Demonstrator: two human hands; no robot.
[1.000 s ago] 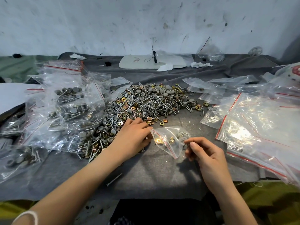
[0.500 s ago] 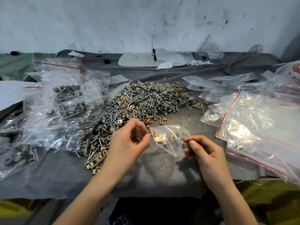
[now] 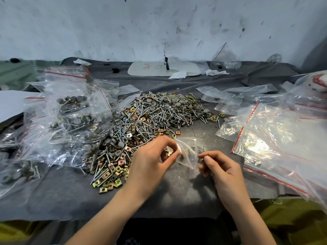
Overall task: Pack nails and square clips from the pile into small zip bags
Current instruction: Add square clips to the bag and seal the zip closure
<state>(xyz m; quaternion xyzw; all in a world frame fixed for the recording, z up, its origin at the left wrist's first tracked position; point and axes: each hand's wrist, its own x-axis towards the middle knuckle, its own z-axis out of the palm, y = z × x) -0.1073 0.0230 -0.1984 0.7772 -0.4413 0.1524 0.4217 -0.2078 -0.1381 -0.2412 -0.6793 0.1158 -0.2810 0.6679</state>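
left hand (image 3: 152, 162) pinches clips (image 3: 170, 152) just at bag (image 3: 188, 147) mouth, which opens leftward; right hand (image 3: 225, 173) pinches bag's right edge

The left hand (image 3: 152, 160) pinches square clips (image 3: 170, 153) at the zip bag (image 3: 190, 157); the right hand (image 3: 222, 167) pinches its three-o'clock edge. The pile (image 3: 150, 121) lies toward eleven o'clock.
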